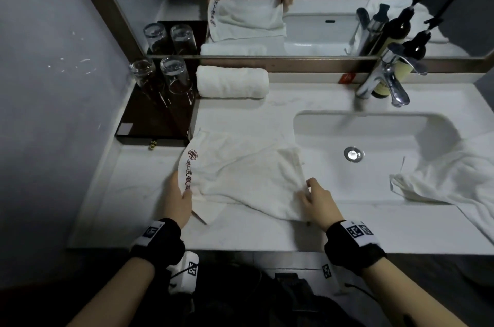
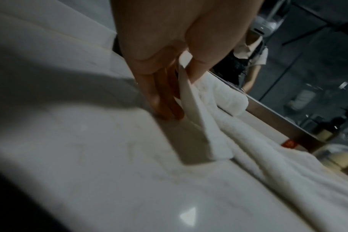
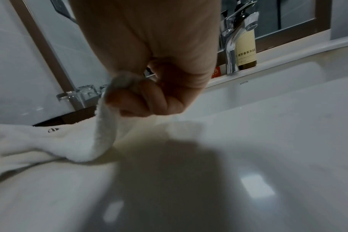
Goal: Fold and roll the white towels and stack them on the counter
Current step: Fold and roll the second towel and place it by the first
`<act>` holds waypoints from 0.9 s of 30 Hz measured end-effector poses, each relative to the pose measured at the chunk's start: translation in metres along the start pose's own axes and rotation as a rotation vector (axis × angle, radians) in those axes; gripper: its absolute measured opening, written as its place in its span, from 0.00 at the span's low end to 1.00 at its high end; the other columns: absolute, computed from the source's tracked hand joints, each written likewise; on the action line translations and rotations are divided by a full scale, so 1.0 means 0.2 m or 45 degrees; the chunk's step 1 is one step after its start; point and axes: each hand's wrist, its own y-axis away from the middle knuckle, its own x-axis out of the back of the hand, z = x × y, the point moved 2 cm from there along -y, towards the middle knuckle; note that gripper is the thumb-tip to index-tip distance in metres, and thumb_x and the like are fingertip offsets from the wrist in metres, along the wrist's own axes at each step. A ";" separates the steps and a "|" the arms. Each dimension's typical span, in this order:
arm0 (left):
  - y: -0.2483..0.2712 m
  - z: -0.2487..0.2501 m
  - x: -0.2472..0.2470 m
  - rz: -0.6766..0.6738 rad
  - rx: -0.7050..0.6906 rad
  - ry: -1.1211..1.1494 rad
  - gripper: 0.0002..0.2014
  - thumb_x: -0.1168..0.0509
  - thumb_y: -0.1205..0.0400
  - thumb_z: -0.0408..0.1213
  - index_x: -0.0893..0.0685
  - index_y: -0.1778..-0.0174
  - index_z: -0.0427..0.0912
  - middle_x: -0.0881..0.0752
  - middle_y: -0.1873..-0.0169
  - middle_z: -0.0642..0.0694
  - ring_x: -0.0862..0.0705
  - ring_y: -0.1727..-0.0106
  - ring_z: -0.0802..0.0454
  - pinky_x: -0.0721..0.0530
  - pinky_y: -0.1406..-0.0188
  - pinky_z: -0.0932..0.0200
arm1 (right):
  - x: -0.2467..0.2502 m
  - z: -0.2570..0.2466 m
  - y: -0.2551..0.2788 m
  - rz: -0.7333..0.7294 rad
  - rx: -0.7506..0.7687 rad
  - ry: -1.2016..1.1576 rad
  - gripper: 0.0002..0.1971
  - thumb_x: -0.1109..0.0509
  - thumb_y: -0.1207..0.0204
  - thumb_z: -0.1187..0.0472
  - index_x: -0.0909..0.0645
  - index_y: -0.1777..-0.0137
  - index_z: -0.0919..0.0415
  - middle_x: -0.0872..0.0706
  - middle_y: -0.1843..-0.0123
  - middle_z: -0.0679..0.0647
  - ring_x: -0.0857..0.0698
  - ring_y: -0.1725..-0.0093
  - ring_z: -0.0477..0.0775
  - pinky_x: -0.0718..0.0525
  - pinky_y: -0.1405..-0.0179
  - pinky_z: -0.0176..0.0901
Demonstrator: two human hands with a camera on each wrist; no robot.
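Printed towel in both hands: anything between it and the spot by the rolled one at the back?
Nothing visible. Bare counter lies between the printed towel, pinched by left hand and right hand, and the rolled towel. The glasses' tray sits left of that path.

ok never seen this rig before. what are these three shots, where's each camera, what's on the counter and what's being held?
No robot: a person working bare-handed, with cameras on the head and both wrists. The head view looks down on a white marble counter with a sink. The other two look along each hand.

The left hand and right hand each pinch an edge of the flat white towel with dark lettering. A finished rolled white towel lies by the mirror, beside two clear upturned glasses on a dark tray. A crumpled loose white towel lies to the right of the basin, with one corner hanging over its rim.
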 end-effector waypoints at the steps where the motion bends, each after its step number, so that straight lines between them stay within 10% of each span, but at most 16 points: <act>1: 0.01 0.02 0.00 0.034 -0.002 0.003 0.25 0.45 0.18 0.20 0.36 0.23 0.36 0.27 0.28 0.36 0.27 0.29 0.39 0.31 0.33 0.55 | 0.02 0.00 0.01 0.004 0.018 -0.020 0.04 0.38 0.20 0.64 0.30 0.50 0.65 0.20 0.66 0.61 0.25 0.65 0.60 0.35 0.68 0.46; 12: 0.17 -0.14 0.14 -0.207 0.099 -0.347 0.28 0.37 0.21 0.22 0.34 0.25 0.37 0.21 0.32 0.36 0.20 0.37 0.39 0.23 0.35 0.49 | 0.02 0.21 0.15 -0.489 -0.023 0.277 0.10 0.36 0.22 0.51 0.26 0.59 0.56 0.14 0.66 0.49 0.15 0.69 0.52 0.23 0.72 0.40; 27: -0.08 0.23 -0.02 -0.266 -0.329 -0.753 0.19 0.37 0.20 0.31 0.24 0.32 0.42 0.25 0.34 0.42 0.23 0.35 0.44 0.26 0.32 0.50 | 0.19 -0.09 -0.22 0.078 0.315 0.178 0.10 0.37 0.21 0.61 0.22 0.42 0.62 0.17 0.46 0.57 0.18 0.49 0.57 0.25 0.52 0.44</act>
